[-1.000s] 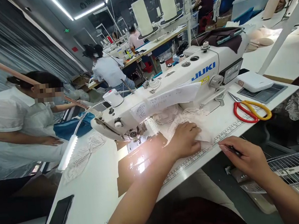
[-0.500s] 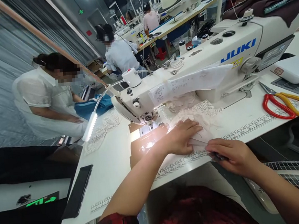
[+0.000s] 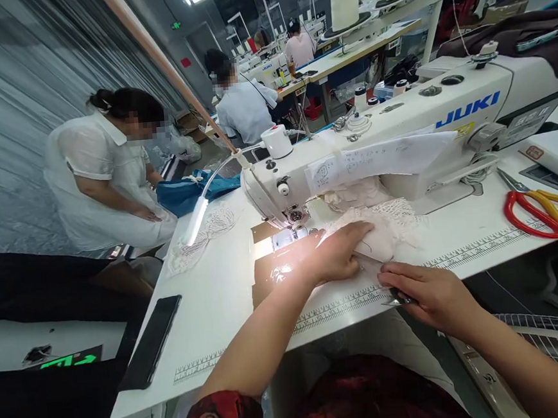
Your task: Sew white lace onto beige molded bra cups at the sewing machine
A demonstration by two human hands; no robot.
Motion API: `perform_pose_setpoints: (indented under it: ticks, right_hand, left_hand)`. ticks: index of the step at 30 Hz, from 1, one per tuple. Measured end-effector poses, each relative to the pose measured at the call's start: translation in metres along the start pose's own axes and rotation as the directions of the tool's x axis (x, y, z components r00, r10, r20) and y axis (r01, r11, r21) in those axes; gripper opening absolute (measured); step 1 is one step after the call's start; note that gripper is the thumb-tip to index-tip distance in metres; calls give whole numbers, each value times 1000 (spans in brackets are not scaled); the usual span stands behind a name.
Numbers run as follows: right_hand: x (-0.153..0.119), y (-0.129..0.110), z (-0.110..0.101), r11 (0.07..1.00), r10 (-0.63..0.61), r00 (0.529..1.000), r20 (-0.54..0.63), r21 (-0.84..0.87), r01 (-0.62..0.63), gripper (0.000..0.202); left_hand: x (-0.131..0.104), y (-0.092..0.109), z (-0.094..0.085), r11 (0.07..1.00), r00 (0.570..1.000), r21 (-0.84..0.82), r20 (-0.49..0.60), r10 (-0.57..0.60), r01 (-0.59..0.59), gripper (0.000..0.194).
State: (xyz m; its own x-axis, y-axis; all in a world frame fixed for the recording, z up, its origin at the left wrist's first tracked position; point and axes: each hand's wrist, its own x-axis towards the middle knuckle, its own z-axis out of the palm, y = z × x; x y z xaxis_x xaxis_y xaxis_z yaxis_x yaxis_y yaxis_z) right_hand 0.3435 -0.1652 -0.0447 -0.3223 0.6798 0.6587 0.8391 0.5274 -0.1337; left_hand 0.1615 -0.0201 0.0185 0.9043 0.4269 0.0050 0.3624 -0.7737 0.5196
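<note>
Off-white lace fabric lies bunched on the sewing machine table, right of the machine's needle area. My left hand presses on this fabric, fingers stretched over it and thumb closed against its near edge. My right hand is at the table's front edge, pinching a corner of the fabric between thumb and forefinger. Tucked in its curled fingers is a small dark tool with a pointed metal tip, apparently thread snips; most of it is hidden. A stretch of fabric runs between both hands.
The white sewing machine spans the table, a paper note on its arm. Scissors with red and yellow handles lie right. A lace piece and black strip lie left. A co-worker stands beyond; others sit behind.
The view has shifted, so the scene sits further right. My right hand has turned a little and the tool's metal tip now shows. Both hands stay on the fabric.
</note>
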Motion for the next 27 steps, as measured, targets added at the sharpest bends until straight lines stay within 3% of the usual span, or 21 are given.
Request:
perform_pose_setpoints:
  ticks: [4, 7, 12, 16, 19, 22, 25, 27]
  right_hand:
    - [7, -3, 8, 999, -41, 999, 23, 24, 40, 34]
    - [9, -5, 8, 996, -33, 999, 5, 81, 32, 34]
    - [11, -9, 6, 974, -7, 999, 52, 227, -5, 33]
    - [18, -13, 7, 976, -24, 999, 24, 217, 18, 34]
    - [28, -17, 12, 992, -9, 1000, 23, 127, 6, 36]
    - [36, -18, 20, 1000, 18, 989, 149, -2, -18, 41]
    - [35, -13, 26, 993, 65, 962, 263, -112, -37, 38]
    - [30, -5, 27, 984, 97, 963, 253, -167, -56, 29]
  left_hand:
    - [0, -8, 12, 986, 994, 128, 31, 108, -111, 84]
    - [-4, -10, 11, 977, 991, 170, 51, 121, -128, 76]
    - [-17, -11, -8, 997, 997, -14, 14, -76, 77, 65]
    - [-28, -14, -16, 978, 979, -64, -8, -202, 201, 59]
    - [-33, -12, -13, 967, 968, -140, -109, -228, 212, 47]
    - [-44, -5, -9, 964, 949, -237, -258, -183, 121, 34]
    - [-72, 3, -6, 964, 916, -266, -388, -105, -2, 32]
    - [-98, 5, -4, 949, 888, -309, -452, -87, -64, 31]
